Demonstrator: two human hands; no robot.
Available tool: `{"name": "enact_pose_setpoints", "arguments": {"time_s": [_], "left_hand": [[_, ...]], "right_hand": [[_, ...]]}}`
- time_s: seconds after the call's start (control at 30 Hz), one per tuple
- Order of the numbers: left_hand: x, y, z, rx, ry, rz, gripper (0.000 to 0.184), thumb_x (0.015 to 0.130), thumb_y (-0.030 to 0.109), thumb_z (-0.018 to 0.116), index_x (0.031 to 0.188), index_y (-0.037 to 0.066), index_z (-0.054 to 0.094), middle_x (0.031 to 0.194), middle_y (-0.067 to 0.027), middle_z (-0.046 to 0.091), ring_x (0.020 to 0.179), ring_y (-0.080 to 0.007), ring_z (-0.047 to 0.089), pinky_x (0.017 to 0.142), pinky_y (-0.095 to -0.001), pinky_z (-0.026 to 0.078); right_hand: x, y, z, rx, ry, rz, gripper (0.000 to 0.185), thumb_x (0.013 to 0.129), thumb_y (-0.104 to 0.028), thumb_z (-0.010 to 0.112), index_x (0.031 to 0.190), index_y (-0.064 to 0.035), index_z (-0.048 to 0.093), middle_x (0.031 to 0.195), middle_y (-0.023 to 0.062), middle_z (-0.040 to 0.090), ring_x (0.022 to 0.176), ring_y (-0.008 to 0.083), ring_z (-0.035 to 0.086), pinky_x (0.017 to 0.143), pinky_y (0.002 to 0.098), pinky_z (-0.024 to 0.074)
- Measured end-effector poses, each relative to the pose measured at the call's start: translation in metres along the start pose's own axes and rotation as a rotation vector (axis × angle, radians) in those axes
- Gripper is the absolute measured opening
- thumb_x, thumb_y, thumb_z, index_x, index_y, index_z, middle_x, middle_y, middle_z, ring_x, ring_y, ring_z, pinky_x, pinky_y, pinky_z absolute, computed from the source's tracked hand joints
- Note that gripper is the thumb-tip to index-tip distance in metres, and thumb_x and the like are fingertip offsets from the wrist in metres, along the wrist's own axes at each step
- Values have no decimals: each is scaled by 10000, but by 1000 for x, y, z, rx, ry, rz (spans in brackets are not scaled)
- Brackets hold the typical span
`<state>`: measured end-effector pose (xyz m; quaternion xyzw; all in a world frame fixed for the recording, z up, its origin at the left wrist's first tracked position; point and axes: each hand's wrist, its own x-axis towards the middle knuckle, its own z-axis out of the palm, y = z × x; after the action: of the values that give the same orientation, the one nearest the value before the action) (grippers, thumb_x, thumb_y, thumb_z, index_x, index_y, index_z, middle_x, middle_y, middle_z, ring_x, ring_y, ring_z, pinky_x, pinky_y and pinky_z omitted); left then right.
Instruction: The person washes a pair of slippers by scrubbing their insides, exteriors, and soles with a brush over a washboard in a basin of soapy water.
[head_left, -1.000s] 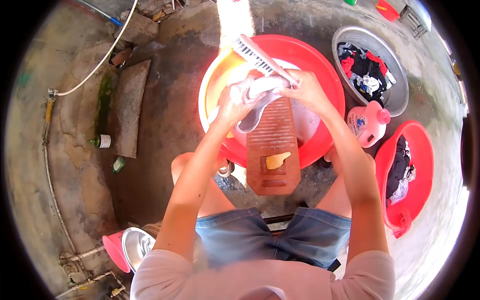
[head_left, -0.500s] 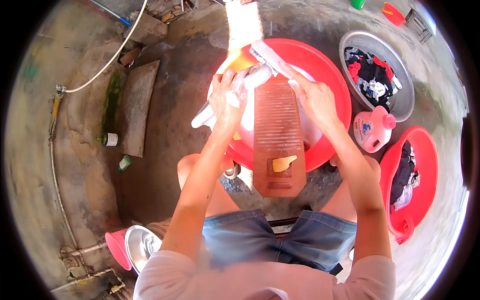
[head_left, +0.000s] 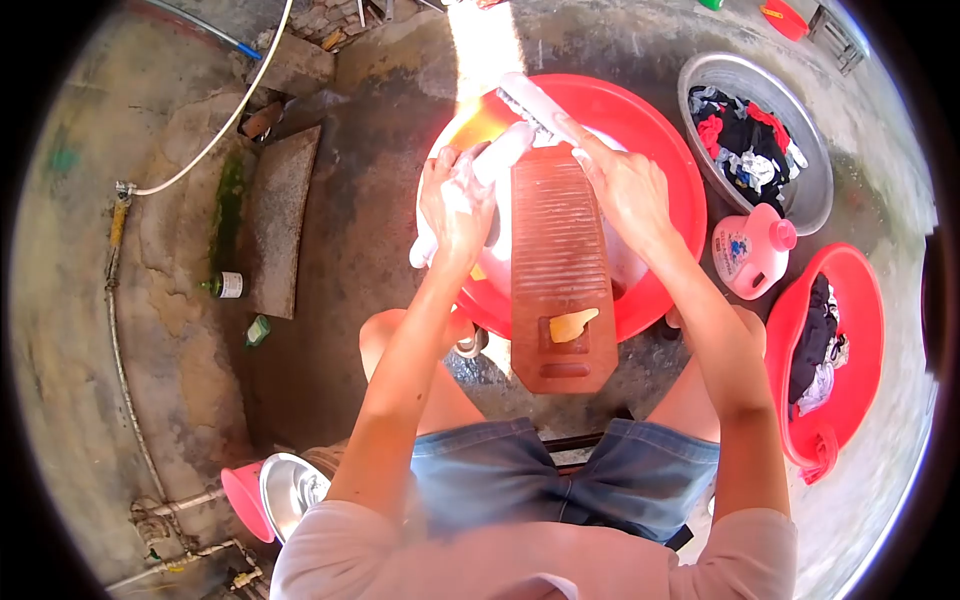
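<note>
My left hand point(head_left: 455, 205) is closed around a white, sudsy, sock-like item point(head_left: 503, 152) at the left side of the red basin point(head_left: 672, 170). One end of it sticks out above my fingers and another hangs below; its exact kind is hard to make out. In my right hand point(head_left: 628, 190) is a pale scrub brush point(head_left: 538, 103), gripped by its handle. The brush head lies just above the item's upper end, bristles toward the left and down. Between my hands a brown washboard point(head_left: 560, 230) leans in the basin, with a yellowish piece of soap point(head_left: 573, 325) in its recess.
A metal basin point(head_left: 820, 190) of dark, red and white clothes stands at the right. Beside it are a pink jug point(head_left: 750, 255) and a red tub point(head_left: 860, 330) with clothes. A green bottle point(head_left: 228, 285) lies at left. A steel bowl point(head_left: 283, 490) is at lower left.
The sock-like item has turned in my left hand, its upper end now slanting more steeply upward. The brush stays near it, shifted only slightly. The view has moved a little.
</note>
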<state>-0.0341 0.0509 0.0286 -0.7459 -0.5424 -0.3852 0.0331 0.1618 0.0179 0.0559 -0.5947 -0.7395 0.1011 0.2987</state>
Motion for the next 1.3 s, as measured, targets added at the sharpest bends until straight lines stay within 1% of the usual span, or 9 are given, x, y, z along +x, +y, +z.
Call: {"name": "enact_pose_setpoints", "arguments": {"time_s": [0.4,0.53,0.67,0.8,1.0,1.1,1.17,1.23,1.3], "left_hand": [[-9,-8,23,-605,-43,-459,236,773,119,678,951,-24,618,916,-109,642,814,-190,578,731,-304,450],[-8,6,14,-607,-139,-449,299,802,128,649,1058,-18,598,931,-97,650,832,-170,572,766,-316,455],[-9,4,20,-839,-66,-603,349,768,131,707,1073,-11,612,936,-82,649,824,-138,545,777,-282,440],[-8,12,11,-773,-123,-592,337,776,121,696,1075,-8,608,956,-60,640,844,-132,552,778,-277,442],[-11,-5,24,-751,-31,-507,299,782,138,701,1013,-32,619,918,-54,634,838,-112,551,751,-267,444],[-7,5,11,-451,-118,-416,321,788,180,693,1024,-21,612,939,-106,624,842,-199,588,750,-320,457],[-6,3,14,-465,-101,-406,324,783,185,692,1025,-14,611,954,-136,620,844,-260,591,758,-353,456],[-8,2,16,-467,-96,-376,322,784,182,691,1027,-14,611,949,-134,621,848,-255,591,764,-351,455],[-7,3,10,-423,-132,-366,320,789,172,685,1032,-21,610,955,-132,625,863,-240,592,778,-340,456]], "right_hand": [[-16,-19,13,9,24,-186,588,826,-185,601,1343,-384,404,642,112,611,505,284,593,469,413,492],[9,8,8,1,168,6,594,818,-199,613,1339,-397,409,590,102,576,488,274,589,444,402,486],[-16,-15,20,9,95,-232,521,852,-187,574,1336,-319,434,628,122,601,499,271,597,420,393,474],[8,9,11,-12,172,-3,560,824,-163,617,1324,-351,451,646,80,602,516,267,590,471,381,484],[-10,-10,21,-15,57,-157,498,868,-216,557,1335,-340,434,706,117,627,538,289,606,465,393,485],[10,12,10,41,168,-14,566,821,-185,602,1335,-348,434,605,99,578,521,276,597,468,400,491],[-3,-6,13,23,129,-153,554,826,-166,590,1336,-320,436,634,106,597,522,274,598,461,400,487],[-12,-13,18,-20,99,-249,555,827,-153,587,1337,-309,434,650,111,602,508,274,590,458,396,486],[5,-5,5,-5,79,-64,540,840,-185,598,1332,-339,438,648,101,605,516,273,587,459,393,478]]}}
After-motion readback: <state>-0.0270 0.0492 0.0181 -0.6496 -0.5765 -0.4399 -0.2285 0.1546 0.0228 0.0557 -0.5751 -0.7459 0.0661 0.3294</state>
